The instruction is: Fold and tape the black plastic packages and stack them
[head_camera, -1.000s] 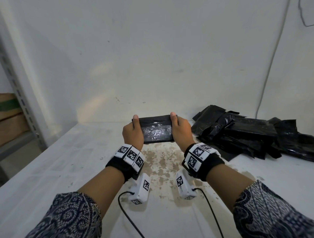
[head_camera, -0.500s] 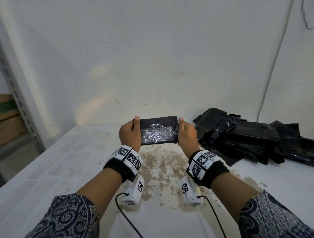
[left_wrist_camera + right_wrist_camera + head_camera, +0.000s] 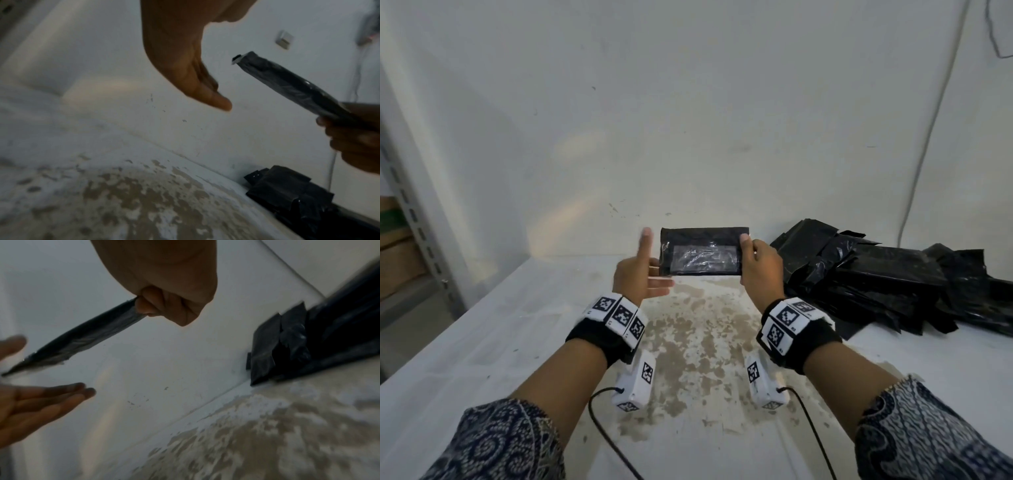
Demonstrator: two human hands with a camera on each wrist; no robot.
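A flat folded black package with clear tape across its face hangs in the air above the table, gripped at its right end by my right hand. In the right wrist view that hand pinches the package by its edge. My left hand is just left of the package, thumb up and fingers straight, holding nothing. The left wrist view shows this hand apart from the package. A heap of black plastic packages lies at the right against the wall.
The white table has a worn brown patch in its middle. A white wall stands close behind. A cable runs down the wall above the heap. A metal shelf post stands at the left.
My left hand has let go of the package and opened beside it. The right hand alone holds the package, which has risen slightly.
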